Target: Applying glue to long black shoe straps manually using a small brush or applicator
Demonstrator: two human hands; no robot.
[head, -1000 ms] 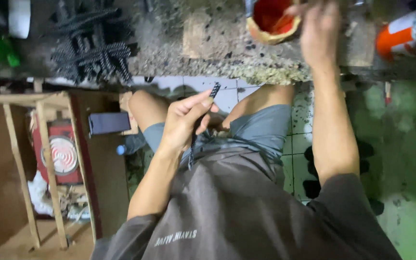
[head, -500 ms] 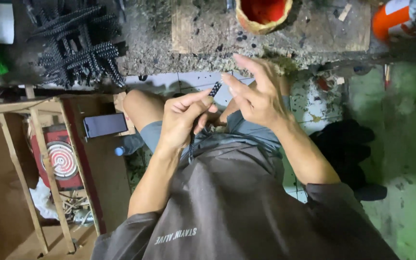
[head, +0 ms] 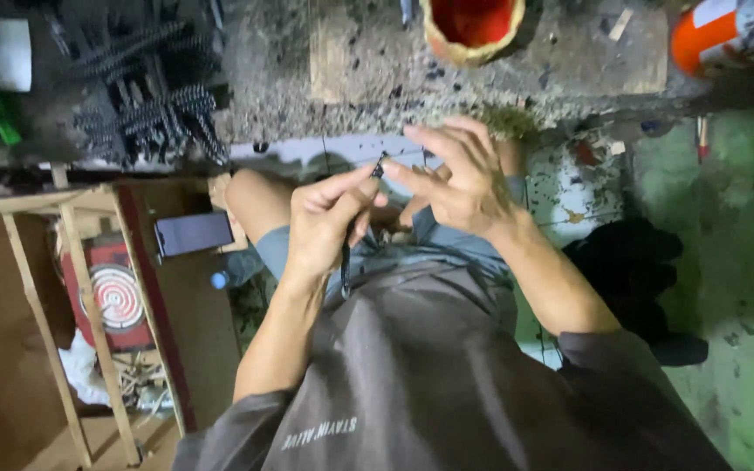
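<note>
My left hand (head: pixel 329 222) grips a long dark threaded bolt (head: pixel 346 262) upright in front of my lap; its lower end pokes out below the fist. My right hand (head: pixel 455 179) meets it from the right, thumb and forefinger pinched at the bolt's top end (head: pixel 379 166), the other fingers spread. Whether a small piece sits between those fingertips cannot be told. On the bench above stands a round tub with a red inside (head: pixel 473 26).
A heap of dark threaded bolts (head: pixel 154 109) lies on the gritty workbench (head: pixel 307 96) at upper left. An orange and white can (head: pixel 717 39) sits at the top right. A wooden frame (head: pixel 54 262), a phone (head: pixel 194 233) and a red device (head: pixel 115 296) are at left.
My right hand came down from the red tub on the bench to the top of the bolt held by my left hand, and now pinches its tip.
</note>
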